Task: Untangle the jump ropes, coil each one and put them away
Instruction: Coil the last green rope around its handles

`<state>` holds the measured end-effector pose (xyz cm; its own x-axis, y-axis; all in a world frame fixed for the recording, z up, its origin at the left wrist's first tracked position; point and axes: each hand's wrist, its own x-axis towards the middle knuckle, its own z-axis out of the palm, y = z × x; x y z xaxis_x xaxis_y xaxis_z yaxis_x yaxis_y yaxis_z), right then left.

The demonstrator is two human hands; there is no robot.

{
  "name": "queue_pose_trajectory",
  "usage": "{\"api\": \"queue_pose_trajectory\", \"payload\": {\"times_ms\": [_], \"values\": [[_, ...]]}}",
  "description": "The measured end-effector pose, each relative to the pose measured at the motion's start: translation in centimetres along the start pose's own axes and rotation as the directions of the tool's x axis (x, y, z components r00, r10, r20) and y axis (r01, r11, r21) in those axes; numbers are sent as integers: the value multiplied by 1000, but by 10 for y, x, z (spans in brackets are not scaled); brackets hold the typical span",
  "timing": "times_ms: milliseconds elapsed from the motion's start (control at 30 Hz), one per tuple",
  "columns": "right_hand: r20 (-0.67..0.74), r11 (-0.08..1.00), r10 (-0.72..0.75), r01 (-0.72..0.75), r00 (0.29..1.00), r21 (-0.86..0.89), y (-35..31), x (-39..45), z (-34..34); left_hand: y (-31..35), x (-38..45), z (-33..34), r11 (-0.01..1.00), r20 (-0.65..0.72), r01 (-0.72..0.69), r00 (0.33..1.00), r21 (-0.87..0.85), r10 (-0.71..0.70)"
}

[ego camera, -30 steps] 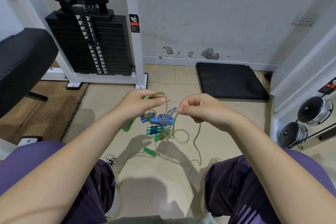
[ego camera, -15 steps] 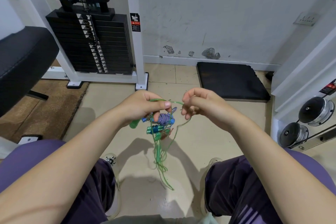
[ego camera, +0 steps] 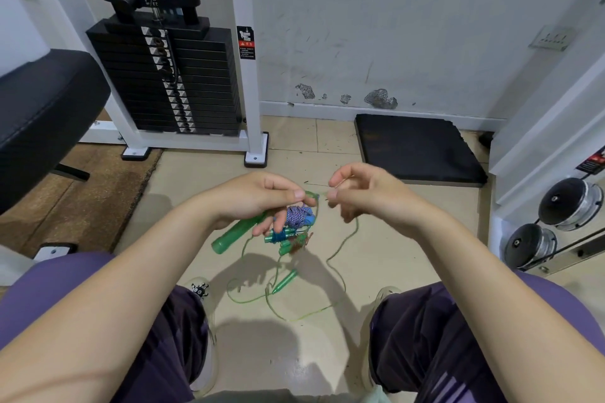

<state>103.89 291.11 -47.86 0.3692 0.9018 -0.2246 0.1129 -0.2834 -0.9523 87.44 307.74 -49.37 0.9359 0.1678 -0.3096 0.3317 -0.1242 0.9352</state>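
Your left hand (ego camera: pixel 258 203) grips a green handle (ego camera: pixel 234 234) in its curled fingers and pinches the thin green rope (ego camera: pixel 340 250) at the thumb. Your right hand (ego camera: pixel 363 196), just beside it, pinches the same rope. Under your left fingers hangs a tangle (ego camera: pixel 296 222) of blue-and-white cord and teal handles. No container shows. Since half a second ago, your hands have drawn slightly apart, and rope loops with a second green handle (ego camera: pixel 284 281) now spread on the floor below.

Ahead of my grip stands a scuffed white wall (ego camera: pixel 409 26); beige floor (ego camera: pixel 327 353) below, weight stack (ego camera: pixel 163 82) far-left, black mat (ego camera: pixel 415 150) ahead-right.
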Motion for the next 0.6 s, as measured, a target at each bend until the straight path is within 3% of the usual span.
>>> {"api": "queue_pose_trajectory", "payload": {"times_ms": [100, 267, 333, 467, 600], "values": [[73, 996, -13, 19, 997, -87, 3, 0, 15, -1, 4, 10, 1000, 44, 0, 999, -19, 0], [61, 968, -27, 41, 998, -248, -2, 0, 6, 1, 4, -1, 1000, -11, 0, 1000, 12, 0], [-15, 960, -47, 41, 999, -278, -3, -1, 2, 2, 1, -8, 998, -12, 34, 999, 59, -34], [-158, 981, -74, 43, 985, -189, -1, 2, -4, -3, -1, -12, 992, -5, 53, 999, 115, -53], [43, 999, -19, 21, 999, -49, 0, 0, 6, -5, 2, 6, 999, 4, -11, 1000, 40, 10]]}}
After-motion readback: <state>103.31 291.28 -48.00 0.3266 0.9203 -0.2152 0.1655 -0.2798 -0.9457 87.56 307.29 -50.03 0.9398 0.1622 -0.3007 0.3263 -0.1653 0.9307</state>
